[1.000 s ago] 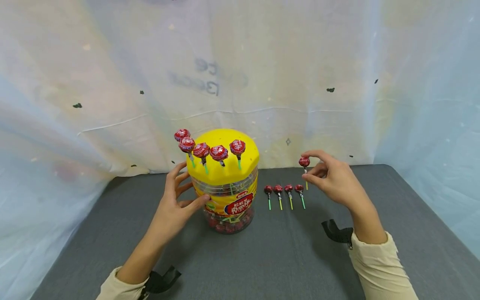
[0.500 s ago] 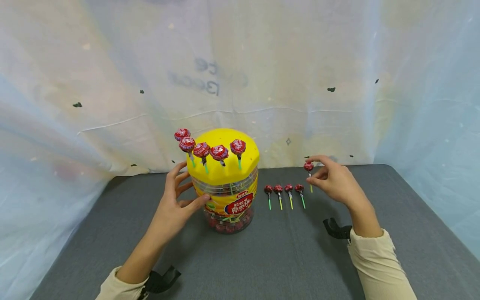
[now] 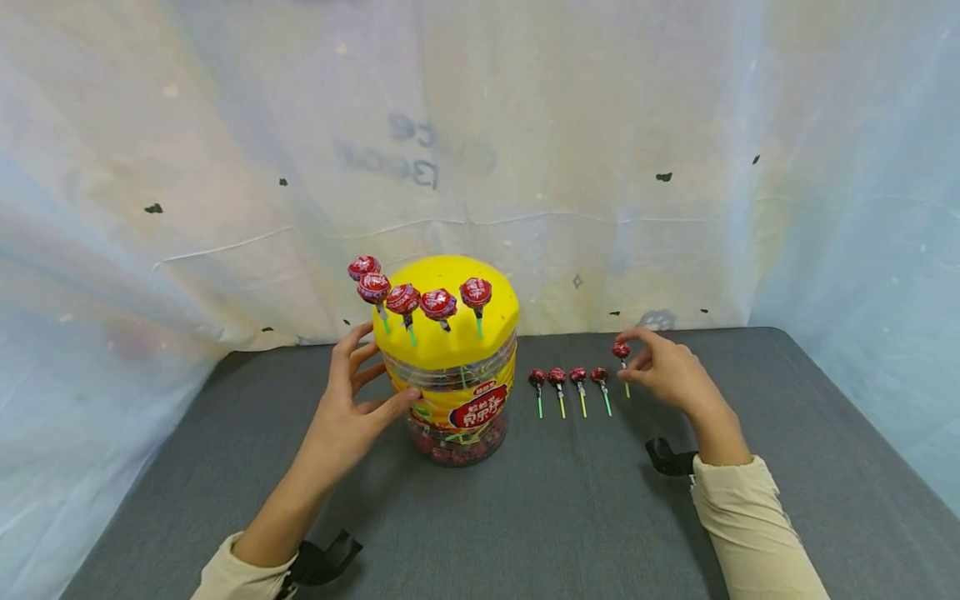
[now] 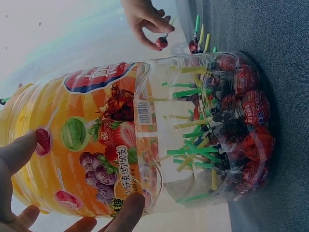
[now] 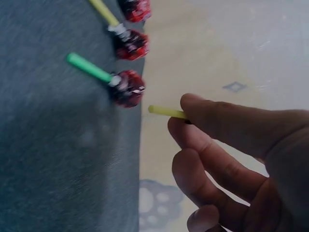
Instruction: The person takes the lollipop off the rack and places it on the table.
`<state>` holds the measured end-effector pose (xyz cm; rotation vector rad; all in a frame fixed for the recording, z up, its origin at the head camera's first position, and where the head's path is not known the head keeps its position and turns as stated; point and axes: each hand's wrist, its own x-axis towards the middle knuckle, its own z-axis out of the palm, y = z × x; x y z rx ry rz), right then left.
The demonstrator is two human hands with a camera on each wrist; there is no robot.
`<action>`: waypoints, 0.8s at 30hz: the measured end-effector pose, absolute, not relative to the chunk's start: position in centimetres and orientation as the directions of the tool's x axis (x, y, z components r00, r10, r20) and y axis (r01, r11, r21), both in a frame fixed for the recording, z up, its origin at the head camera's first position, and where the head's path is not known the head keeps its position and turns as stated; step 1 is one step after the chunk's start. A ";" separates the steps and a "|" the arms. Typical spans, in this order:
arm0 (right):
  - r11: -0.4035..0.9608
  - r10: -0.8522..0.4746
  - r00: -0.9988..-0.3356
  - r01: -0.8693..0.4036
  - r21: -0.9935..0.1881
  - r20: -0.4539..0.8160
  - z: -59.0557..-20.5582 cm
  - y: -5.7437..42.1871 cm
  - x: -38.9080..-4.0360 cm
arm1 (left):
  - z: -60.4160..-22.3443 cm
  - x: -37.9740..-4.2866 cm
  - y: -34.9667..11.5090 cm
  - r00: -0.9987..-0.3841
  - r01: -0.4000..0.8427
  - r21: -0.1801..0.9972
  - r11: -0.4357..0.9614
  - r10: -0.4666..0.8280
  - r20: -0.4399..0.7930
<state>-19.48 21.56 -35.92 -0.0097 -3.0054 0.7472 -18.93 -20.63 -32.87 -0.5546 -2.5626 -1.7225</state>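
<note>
My left hand (image 3: pixel 352 417) grips the side of a big clear plastic jar (image 3: pixel 459 454), thumb at the front and fingers around its left side. The jar has a yellow lid (image 3: pixel 450 350), and lollipops (image 4: pixel 256 106) fill its bottom. Several red-wrapped lollipops (image 3: pixel 403 300) stand upright on the lid, sticks down. To the right of the jar, my right hand (image 3: pixel 671 379) pinches one lollipop (image 3: pixel 622 351) upright, its yellow stick (image 5: pixel 166 111) pointing down. Just left of that hand, several lollipops (image 3: pixel 577 377) lie in a row on the table, heads away from me.
A dark grey cloth covers the table (image 3: pixel 525 525). Behind it hangs a pale curtain (image 3: pixel 510 125) that also closes in both sides. Black straps (image 3: pixel 326 560) hang at both wrists.
The right hand has come down and slightly right with its lollipop, ending beside the right end of the row. My left hand and the jar have stayed put.
</note>
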 end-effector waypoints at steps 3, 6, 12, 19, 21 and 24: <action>0.890 0.020 -1.000 0.022 -0.456 -0.008 -36.4 21.9 -19.7 | -32.9 -18.9 -20.6 -0.937 0.292 0.897 0.332 0.286 0.199; 0.890 0.017 -0.998 0.041 -0.454 -0.056 -36.9 22.0 -19.8 | -32.9 -19.0 -20.6 -0.937 0.295 0.897 0.330 0.285 0.203; 0.898 0.042 -0.992 0.091 -0.430 -0.123 -37.6 22.1 -20.0 | -33.0 -18.9 -20.6 -0.935 0.300 0.896 0.326 0.285 0.210; 0.923 0.076 -0.979 0.140 -0.358 -0.187 -38.3 22.3 -20.1 | -32.9 -18.9 -20.6 -0.936 0.299 0.896 0.327 0.285 0.209; 0.924 0.072 -0.980 0.136 -0.358 -0.187 -38.4 22.3 -20.1 | -32.9 -18.9 -20.6 -0.936 0.298 0.896 0.329 0.284 0.207; 0.921 0.072 -0.981 0.135 -0.366 -0.181 -38.6 22.1 -20.1 | -32.9 -18.9 -20.6 -0.937 0.297 0.896 0.331 0.285 0.205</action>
